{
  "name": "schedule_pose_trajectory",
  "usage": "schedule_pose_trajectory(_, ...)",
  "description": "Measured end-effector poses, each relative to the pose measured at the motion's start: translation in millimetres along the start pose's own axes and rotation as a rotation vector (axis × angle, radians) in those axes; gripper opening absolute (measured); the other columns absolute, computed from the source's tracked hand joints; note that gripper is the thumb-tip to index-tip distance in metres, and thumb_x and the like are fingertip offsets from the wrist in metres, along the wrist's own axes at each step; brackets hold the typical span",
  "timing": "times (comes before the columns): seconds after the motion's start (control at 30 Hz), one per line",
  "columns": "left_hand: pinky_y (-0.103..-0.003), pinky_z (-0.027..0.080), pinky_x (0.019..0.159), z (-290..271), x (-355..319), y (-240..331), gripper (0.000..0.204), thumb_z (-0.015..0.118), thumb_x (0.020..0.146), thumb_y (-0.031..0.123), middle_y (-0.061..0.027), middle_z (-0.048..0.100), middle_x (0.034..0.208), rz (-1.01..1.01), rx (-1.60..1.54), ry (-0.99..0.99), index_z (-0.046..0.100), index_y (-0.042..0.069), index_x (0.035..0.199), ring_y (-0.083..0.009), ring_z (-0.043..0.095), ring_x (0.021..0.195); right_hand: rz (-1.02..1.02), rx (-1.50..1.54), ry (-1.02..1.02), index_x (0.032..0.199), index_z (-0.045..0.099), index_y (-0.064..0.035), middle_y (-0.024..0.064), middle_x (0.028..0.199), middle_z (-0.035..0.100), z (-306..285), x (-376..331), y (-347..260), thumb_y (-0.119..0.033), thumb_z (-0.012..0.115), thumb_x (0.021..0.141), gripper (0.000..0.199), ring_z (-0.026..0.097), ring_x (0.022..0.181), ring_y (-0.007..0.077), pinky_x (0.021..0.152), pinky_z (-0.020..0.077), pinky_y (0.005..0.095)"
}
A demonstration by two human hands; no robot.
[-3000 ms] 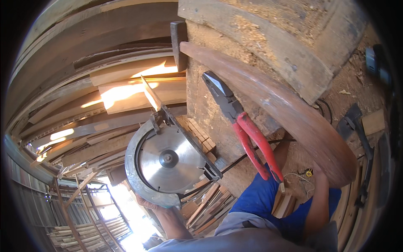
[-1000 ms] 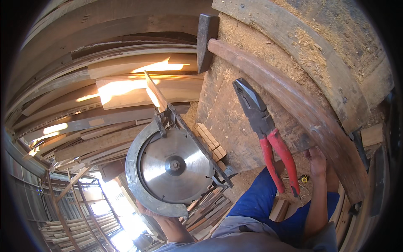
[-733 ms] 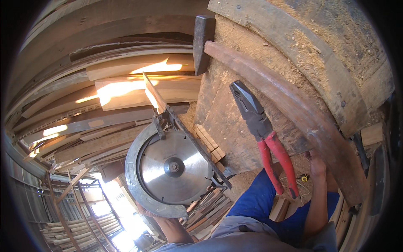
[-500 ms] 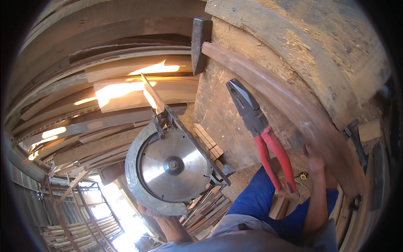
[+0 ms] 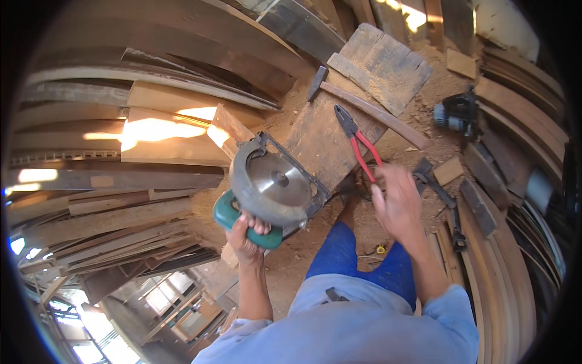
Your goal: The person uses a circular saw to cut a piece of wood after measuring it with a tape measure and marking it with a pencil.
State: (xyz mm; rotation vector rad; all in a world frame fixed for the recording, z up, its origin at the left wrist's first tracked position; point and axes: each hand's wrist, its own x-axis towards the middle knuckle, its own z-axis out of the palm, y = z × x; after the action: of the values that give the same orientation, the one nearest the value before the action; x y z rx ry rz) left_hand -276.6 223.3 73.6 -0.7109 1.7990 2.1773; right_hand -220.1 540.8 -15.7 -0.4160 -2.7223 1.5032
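Note:
My left hand (image 5: pixel 245 242) is wrapped round the green handle of a circular saw (image 5: pixel 279 177), held up with its round blade and grey guard facing me. On a dusty wooden board (image 5: pixel 321 142) lies a pair of pliers (image 5: pixel 350 124) with red handles. Close to the handle ends, my right hand (image 5: pixel 397 203) is loosely bent, thumb apart from the fingers; it does not appear to grip anything. A hammer (image 5: pixel 370 109) with a wooden handle rests beyond the pliers, its head toward the left.
Stacked planks (image 5: pixel 121 212) fill the left side, and more boards (image 5: pixel 509 285) lie at the right. A blue-and-black power tool (image 5: pixel 454 115) sits at the far right on sawdust. Near my right forearm are a dark metal clamp (image 5: pixel 445 200) and a yellow tape measure (image 5: pixel 381 249).
The view has pulled back from the bench. My right hand has moved up to the pliers' handles. The saw, still in my left hand, has tilted so its green handle shows.

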Motion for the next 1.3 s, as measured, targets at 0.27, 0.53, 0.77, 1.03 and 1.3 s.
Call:
schedule_pose_trajectory(0.27, -0.036, 0.052, 0.053, 21.5, 4.3, -2.2, 0.019, 0.059, 0.091, 0.004, -0.0070, 0.053, 0.077, 0.092, -0.081, 0.004, 0.047, 0.006, 0.106, -0.0181, 0.056, 0.059, 0.215, -0.556, -0.105, 0.117, 0.057, -0.0037, 0.0241, 0.120, 0.052, 77.7, 45.3, -9.2, -0.012, 0.066, 0.085, 0.034, 0.062, 0.095, 0.0453, 0.080, 0.0538, 0.0557)
schedule_pose_trajectory(0.53, -0.036, 0.052, 0.052, 20.1, 1.8, 1.6, 0.047, 0.054, 0.090, -0.002, -0.0103, 0.054, 0.082, 0.106, -0.100, -0.028, 0.034, 0.012, 0.130, -0.0188, 0.057, 0.058, 0.420, 0.205, -0.272, 0.089, 0.062, -0.0034, 0.0064, 0.073, 0.063, 20.2, -26.0, -0.7, -0.007, 0.054, 0.087, 0.009, 0.058, 0.064, 0.0209, 0.059, 0.0453, 0.0371)
schedule_pose_trajectory(0.77, -0.035, 0.053, 0.051, 11.4, 8.7, -6.0, 0.054, 0.054, 0.090, -0.004, -0.0115, 0.053, 0.089, 0.075, -0.144, -0.070, 0.030, 0.015, 0.136, -0.0183, 0.057, 0.059, 0.615, 0.837, -0.533, 0.082, 0.050, -0.0096, -0.0028, 0.072, 0.046, -32.2, -133.5, -99.2, -0.002, 0.056, 0.078, 0.010, 0.045, 0.060, 0.0077, 0.052, 0.0372, 0.0251)
schedule_pose_trajectory(1.03, -0.035, 0.053, 0.050, 11.8, 10.3, -8.1, 0.053, 0.054, 0.091, -0.004, -0.0114, 0.054, 0.091, 0.120, -0.135, -0.075, 0.030, 0.015, 0.134, -0.0180, 0.058, 0.060, 0.549, 0.927, -0.670, 0.085, 0.052, -0.0094, 0.0056, 0.092, 0.056, -23.4, -129.1, -114.3, -0.009, 0.058, 0.075, 0.012, 0.054, 0.073, 0.0160, 0.062, 0.0470, 0.0311)
schedule_pose_trajectory(1.3, -0.034, 0.053, 0.051, 14.0, 6.8, -4.0, 0.053, 0.054, 0.091, -0.004, -0.0108, 0.054, 0.091, 0.114, -0.131, -0.074, 0.029, 0.016, 0.134, -0.0175, 0.059, 0.060, 0.674, 1.073, -0.678, 0.086, 0.052, -0.0069, 0.0116, 0.094, 0.063, -31.5, -114.7, -118.8, 0.001, 0.052, 0.077, 0.012, 0.063, 0.083, 0.0221, 0.068, 0.0541, 0.0357)
